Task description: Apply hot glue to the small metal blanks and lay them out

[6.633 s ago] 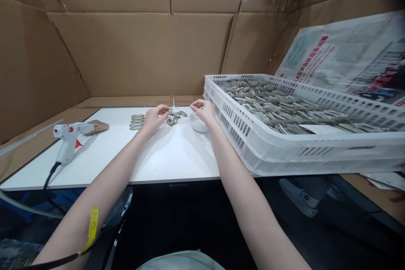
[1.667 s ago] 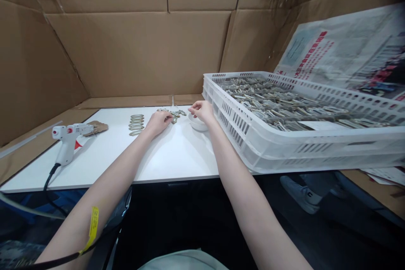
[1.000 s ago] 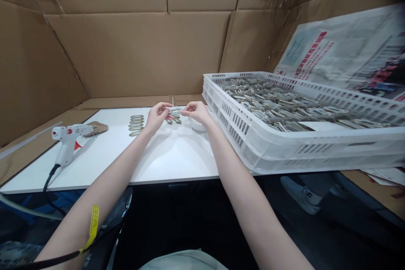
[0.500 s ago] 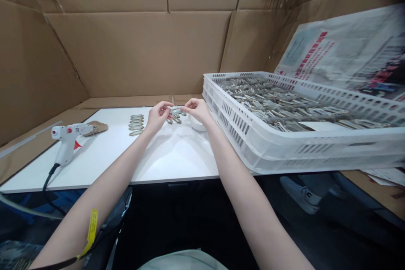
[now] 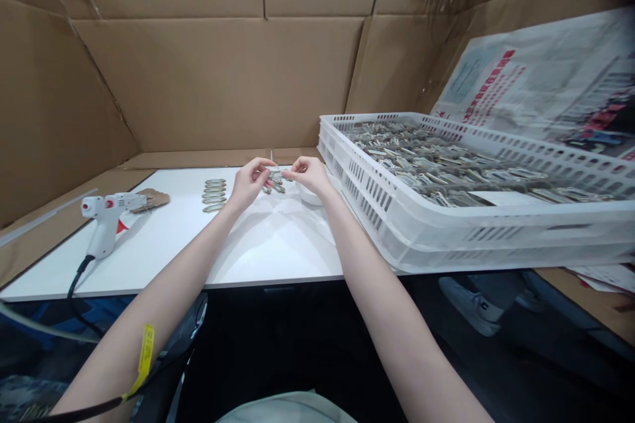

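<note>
Where the white bench (image 5: 278, 251) begins at left, a white plastic glue gun (image 5: 104, 228) with red trigger stands; next lies a column of elongated gold-toned metal pieces (image 5: 213, 195). The left hand (image 5: 248, 183) has its fingers pinched on a small, pale, shiny piece (image 5: 274, 174) — located between both hands. At its right end is the right hand (image 5: 313, 176), fingers close together — grip cannot be determined. A round white bowl (image 5: 310, 198) sits beneath, beside a white perforated plastic crate (image 5: 461, 234).

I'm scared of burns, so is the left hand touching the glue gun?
Apart. The head view shows white table and the row of metal pieces between the left hand and the glue gun.
</note>
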Demonstrator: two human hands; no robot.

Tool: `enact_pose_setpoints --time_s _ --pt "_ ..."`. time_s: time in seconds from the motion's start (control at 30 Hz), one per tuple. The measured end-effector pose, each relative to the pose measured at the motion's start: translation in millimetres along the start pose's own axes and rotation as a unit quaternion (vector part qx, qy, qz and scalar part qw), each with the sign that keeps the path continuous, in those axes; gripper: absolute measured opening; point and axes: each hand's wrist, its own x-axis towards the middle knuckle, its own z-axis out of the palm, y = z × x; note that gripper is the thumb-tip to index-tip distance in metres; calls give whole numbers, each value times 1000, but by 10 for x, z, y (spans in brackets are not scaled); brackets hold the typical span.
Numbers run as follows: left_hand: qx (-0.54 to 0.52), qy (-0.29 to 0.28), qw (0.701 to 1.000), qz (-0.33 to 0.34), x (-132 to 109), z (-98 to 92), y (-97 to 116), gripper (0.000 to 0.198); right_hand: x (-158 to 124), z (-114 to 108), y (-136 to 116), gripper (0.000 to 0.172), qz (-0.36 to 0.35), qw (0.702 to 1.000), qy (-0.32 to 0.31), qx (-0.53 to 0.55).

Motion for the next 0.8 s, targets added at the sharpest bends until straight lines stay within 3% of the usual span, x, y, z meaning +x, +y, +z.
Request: enact_pose_setpoints --time_s 0.2,0.57,0.8 --pt "-10 -14 1000 7 -3 3 15 15 14 10 11 30 -20 1000 18 -8" --pt "-22 -19 999 -15 -31 8 69 24 -12 33 -4 25 -32 999 -20 1" --pt "100 -42 994 -22 -23 -28 6 31 -36 56 -53 17 -42 998 -53 -12"
